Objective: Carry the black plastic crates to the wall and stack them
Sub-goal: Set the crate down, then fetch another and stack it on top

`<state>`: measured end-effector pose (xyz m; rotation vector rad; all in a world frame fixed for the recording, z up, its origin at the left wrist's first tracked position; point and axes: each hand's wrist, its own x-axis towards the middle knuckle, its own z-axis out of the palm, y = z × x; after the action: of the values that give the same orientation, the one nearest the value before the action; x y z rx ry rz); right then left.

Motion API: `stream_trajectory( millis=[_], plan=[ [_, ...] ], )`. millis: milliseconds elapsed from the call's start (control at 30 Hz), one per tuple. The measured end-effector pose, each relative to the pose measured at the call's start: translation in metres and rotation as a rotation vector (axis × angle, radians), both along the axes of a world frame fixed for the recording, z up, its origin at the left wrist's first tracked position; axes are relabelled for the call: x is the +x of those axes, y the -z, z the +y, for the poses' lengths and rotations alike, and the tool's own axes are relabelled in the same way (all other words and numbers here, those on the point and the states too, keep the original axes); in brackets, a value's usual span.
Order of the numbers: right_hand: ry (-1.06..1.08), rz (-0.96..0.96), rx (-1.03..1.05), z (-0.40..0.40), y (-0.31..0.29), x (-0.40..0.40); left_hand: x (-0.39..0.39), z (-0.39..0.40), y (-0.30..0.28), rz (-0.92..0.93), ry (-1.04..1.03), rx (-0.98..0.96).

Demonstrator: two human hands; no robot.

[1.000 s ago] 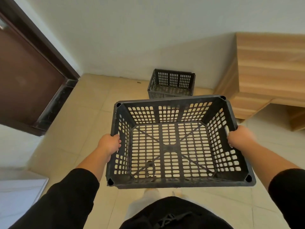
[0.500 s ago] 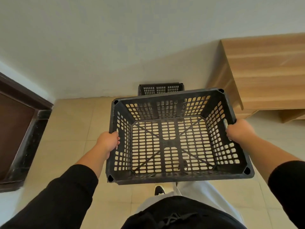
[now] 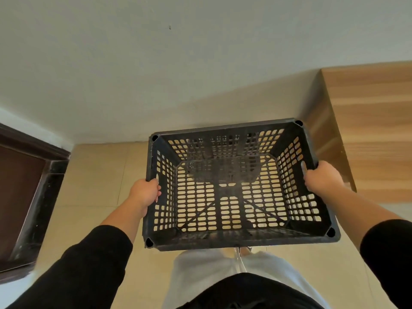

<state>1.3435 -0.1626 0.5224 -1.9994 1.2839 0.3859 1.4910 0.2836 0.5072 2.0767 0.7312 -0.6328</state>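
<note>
I hold an empty black plastic crate (image 3: pixel 234 238) level in front of me, close to the pale wall (image 3: pixel 178 63). My left hand (image 3: pixel 145 194) grips its left rim and my right hand (image 3: pixel 322 178) grips its right rim at the handle slot. A second black crate (image 3: pixel 223 168) on the floor by the wall shows only as a dark shape through the held crate's perforated base; the rest of it is hidden.
A wooden cabinet (image 3: pixel 367 130) stands against the wall at the right, close to the crate's right side. A dark brown door and frame (image 3: pixel 26 197) lie at the left. Beige floor tiles (image 3: pixel 100 186) stretch between them.
I have walked closer to the wall. The held crate now covers the floor crate, which earlier showed beyond its far rim.
</note>
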Motion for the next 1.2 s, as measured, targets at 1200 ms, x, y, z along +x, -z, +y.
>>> stream_trajectory(
  millis=[1200],
  plan=[
    [0.023,0.151,-0.005,-0.071,0.269,0.305,0.335,-0.088,0.296,0.052,0.177,0.087]
  ],
)
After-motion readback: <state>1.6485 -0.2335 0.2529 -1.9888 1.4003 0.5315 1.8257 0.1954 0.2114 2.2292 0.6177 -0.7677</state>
